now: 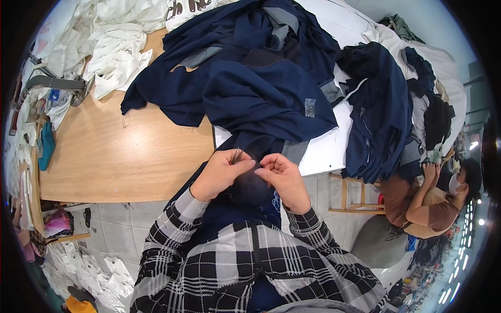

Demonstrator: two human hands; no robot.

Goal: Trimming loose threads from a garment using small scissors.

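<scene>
Navy cloth (245,96) lies heaped on the table, and a length of it hangs over the edge toward my lap. Over that hanging part, my left hand (222,172) is closed, with a small slim metal tool poking up between its fingers; its exact kind is too small to tell. Close beside it, thumb and fingertips of my right hand (284,180) are pinched together. Whatever they hold, perhaps a thread or a bit of the cloth, is too fine to make out. Dark cloth lies just behind and below both hands.
The wooden tabletop (130,151) extends left, with white garments (117,57) piled beyond and a grey clamp-like arm (55,82) at its side. More navy garments (378,109) hang off the right side above a wooden stool (355,198). A masked person (436,203) sits at the far right.
</scene>
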